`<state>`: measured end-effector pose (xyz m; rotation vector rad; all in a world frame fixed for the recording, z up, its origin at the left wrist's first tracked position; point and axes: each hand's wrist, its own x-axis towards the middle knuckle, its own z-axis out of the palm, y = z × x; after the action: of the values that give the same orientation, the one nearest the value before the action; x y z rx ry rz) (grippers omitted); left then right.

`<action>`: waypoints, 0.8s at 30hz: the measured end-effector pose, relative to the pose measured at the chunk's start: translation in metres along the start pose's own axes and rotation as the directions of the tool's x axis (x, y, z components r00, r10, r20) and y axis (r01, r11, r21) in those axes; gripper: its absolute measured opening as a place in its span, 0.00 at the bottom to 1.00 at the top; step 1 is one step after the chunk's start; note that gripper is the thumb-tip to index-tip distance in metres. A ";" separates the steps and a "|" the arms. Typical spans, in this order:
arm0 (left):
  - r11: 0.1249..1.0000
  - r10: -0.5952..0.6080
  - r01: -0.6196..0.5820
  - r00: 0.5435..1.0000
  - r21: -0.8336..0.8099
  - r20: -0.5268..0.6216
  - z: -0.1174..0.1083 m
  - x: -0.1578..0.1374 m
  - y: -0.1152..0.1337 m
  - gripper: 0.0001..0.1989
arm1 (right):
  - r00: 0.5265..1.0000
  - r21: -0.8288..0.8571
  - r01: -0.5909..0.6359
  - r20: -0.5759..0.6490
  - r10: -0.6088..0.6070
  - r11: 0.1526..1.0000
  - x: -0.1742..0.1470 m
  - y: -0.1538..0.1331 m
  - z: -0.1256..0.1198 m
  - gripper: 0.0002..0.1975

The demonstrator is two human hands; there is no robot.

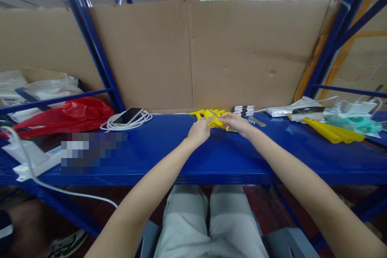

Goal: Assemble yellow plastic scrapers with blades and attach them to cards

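My left hand (199, 131) is closed at the middle of the table, its fingers on a yellow plastic piece (215, 122). Facing it, my right hand (236, 123) is pinched around the end of a thin grey metal strip (214, 113), which slants over the yellow piece. Several more yellow plastic pieces (197, 113) lie just behind my hands; fingers and overlap hide their exact shape. Beyond my right hand is a stack of small white-and-black packs (243, 110), with a flat grey strip (256, 121) in front of it.
A phone (129, 115) rests on a coiled white cable (142, 121) to the left, near a red plastic bag (75, 113) and white power strip (39, 165). Yellow tubes (332, 130) and a silver packet (293, 107) lie right. Cardboard (145, 56) walls the back; blue posts (90, 40) flank it.
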<state>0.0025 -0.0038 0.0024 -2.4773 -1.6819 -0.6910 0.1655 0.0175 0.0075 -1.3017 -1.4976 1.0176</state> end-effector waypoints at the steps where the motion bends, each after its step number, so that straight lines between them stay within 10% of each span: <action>1: 1.000 -0.005 0.005 1.000 -0.006 -0.013 0.000 0.001 -0.002 0.24 | 0.998 0.042 -0.022 0.060 0.019 0.999 -0.002 -0.001 -0.001 0.03; 24: 0.978 0.207 -0.206 0.974 -0.029 0.087 0.002 0.000 -0.016 0.31 | 0.996 0.228 0.022 0.075 -0.040 0.973 0.000 0.002 -0.006 0.06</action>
<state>-0.0110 0.0035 -0.0024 -2.6834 -1.4199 -0.5837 0.1722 0.0177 0.0069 -1.0844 -1.4082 1.1944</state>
